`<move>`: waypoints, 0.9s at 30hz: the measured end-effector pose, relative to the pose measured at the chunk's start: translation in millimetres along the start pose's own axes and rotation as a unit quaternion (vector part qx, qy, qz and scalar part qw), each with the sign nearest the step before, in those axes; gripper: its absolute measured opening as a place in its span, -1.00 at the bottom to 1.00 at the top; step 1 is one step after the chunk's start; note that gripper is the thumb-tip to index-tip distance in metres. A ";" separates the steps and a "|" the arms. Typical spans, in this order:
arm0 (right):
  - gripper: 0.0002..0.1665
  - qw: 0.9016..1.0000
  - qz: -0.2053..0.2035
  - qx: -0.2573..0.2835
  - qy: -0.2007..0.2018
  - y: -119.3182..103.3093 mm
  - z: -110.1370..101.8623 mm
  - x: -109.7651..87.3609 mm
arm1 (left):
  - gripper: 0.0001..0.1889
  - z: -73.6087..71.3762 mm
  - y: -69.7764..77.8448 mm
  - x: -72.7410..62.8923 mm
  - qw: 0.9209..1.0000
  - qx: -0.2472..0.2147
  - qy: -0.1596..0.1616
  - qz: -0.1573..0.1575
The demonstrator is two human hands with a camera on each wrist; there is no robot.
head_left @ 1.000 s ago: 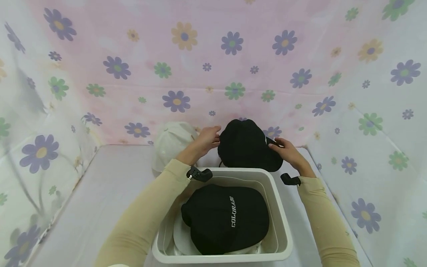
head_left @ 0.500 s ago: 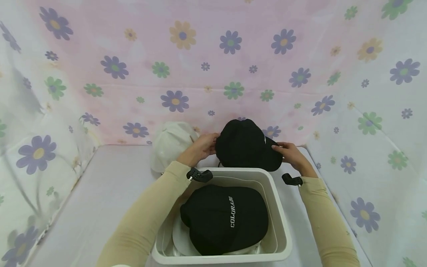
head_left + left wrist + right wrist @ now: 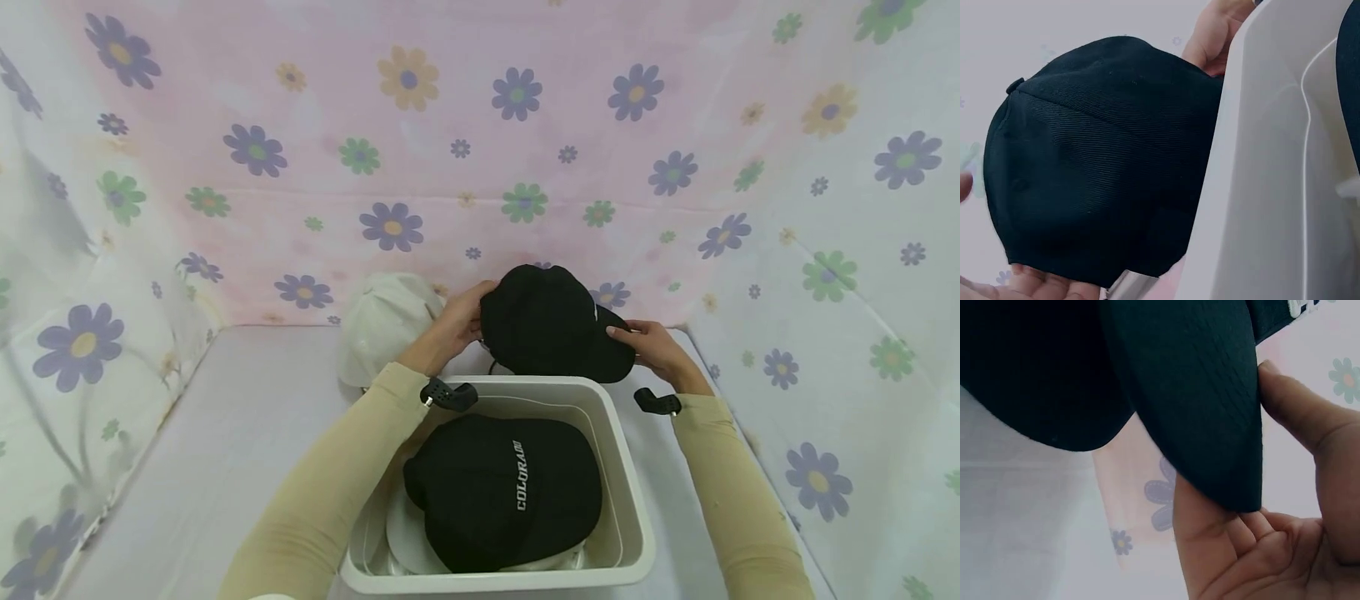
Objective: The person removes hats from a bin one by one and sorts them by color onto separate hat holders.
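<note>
A black baseball cap (image 3: pixel 543 325) is held between both hands behind the bin. My right hand (image 3: pixel 660 350) pinches its brim (image 3: pixel 1204 406), thumb on one side and fingers underneath. At the back of the crown, my left hand (image 3: pixel 450 325) holds the edge; in the left wrist view its fingers (image 3: pixel 1047 287) go under the rim, while the thumb (image 3: pixel 965 186) stands off the fabric. Inside the white bin (image 3: pixel 633 500) lies another black cap (image 3: pixel 480 492) lettered COLORADO, over a light-coloured cap (image 3: pixel 405 533) that is mostly covered.
A white cap (image 3: pixel 386 325) stands left of the held cap, near the back wall, partly behind my left hand. Flowered cloth (image 3: pixel 465 100) walls the back and both sides. The bin rests on a pale sheet (image 3: pixel 247 417).
My left hand has come onto the back edge of the black cap, and my right hand has shifted its grip on the brim. The cap has moved slightly left.
</note>
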State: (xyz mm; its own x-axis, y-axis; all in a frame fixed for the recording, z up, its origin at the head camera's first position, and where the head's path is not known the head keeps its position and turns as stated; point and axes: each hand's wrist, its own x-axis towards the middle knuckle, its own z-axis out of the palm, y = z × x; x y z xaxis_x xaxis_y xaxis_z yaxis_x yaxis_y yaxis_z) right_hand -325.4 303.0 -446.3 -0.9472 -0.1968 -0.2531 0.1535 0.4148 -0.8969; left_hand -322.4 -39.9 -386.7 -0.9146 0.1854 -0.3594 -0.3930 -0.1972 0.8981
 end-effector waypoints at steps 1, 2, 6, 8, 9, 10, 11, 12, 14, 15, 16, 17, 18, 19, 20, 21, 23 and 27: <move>-0.07 1.000 0.000 -0.003 0.004 -1.8 -0.8 -0.2 | -0.52 0.1 -0.1 0.2 1.000 0.004 0.005 0.010; -0.06 1.000 0.000 -0.002 0.009 -3.3 -1.5 0.3 | -0.49 0.5 -0.3 0.5 1.000 0.007 0.008 0.019; -0.11 1.000 0.005 0.007 0.021 -9.6 -2.7 2.3 | -0.43 3.4 -2.3 1.6 0.999 0.027 0.016 0.041; -0.15 0.999 0.012 0.021 0.030 -12.5 -2.6 4.7 | -0.41 5.4 -3.5 2.2 0.998 0.038 0.020 0.049; -0.18 0.999 0.014 0.028 0.034 -13.7 -2.4 5.7 | -0.38 6.2 -4.2 2.5 0.997 0.045 0.024 0.052; -0.20 0.999 0.017 0.034 0.038 -15.0 -2.2 6.9 | -0.32 7.1 -4.9 2.9 0.997 0.052 0.028 0.053; -0.22 0.998 0.021 0.039 0.042 -16.2 -1.9 8.0 | -0.25 7.8 -5.6 3.2 0.996 0.063 0.035 0.052; -0.24 0.998 0.024 0.041 0.045 -17.2 -1.6 9.0 | -0.17 8.6 -6.1 3.6 0.995 0.072 0.042 0.050; -0.27 0.998 0.027 0.039 0.049 -19.1 -0.4 10.4 | -0.01 9.7 -7.3 4.6 0.994 0.085 0.059 0.041; -0.29 0.998 0.029 0.038 0.050 -19.8 0.2 11.0 | 0.08 10.1 -7.9 4.9 0.993 0.089 0.064 0.035; -0.31 0.998 0.030 0.034 0.051 -20.7 1.0 11.5 | 0.14 10.7 -8.3 5.3 0.993 0.091 0.067 0.028; -0.32 0.998 0.031 0.033 0.052 -21.1 1.6 11.9 | 0.18 11.0 -8.7 5.6 0.993 0.092 0.070 0.022; -0.34 0.998 0.032 0.032 0.051 -21.1 2.2 12.6 | 0.20 11.3 -9.1 6.0 0.993 0.092 0.071 0.014; -0.34 0.998 0.033 0.031 0.051 -21.0 3.1 13.2 | 0.21 11.6 -9.7 6.1 0.993 0.092 0.071 0.007; -0.34 0.998 0.035 0.032 0.050 -20.2 3.6 13.8 | 0.21 11.9 -10.3 6.2 0.993 0.091 0.068 0.001; -0.33 0.998 0.038 0.033 0.049 -18.7 4.2 14.5 | 0.21 12.0 -11.1 6.3 0.993 0.095 0.065 -0.005; -0.28 0.998 0.041 0.029 0.049 -14.8 5.6 16.4 | 0.20 12.2 -13.2 6.8 0.992 0.106 0.063 -0.011; -0.13 0.998 0.045 0.017 0.046 -4.2 10.6 20.3 | 0.20 12.9 -18.0 7.1 0.990 0.128 0.066 -0.007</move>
State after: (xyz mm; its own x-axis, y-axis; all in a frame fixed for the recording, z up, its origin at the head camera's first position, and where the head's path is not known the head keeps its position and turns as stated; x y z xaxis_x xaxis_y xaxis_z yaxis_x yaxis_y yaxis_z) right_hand -342.3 287.8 -451.5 -0.9507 -0.0776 -0.3003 0.2472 0.3955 -0.8846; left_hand -320.5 -22.7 -402.2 -0.9204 0.0550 -0.3871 -0.3841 0.0577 0.9215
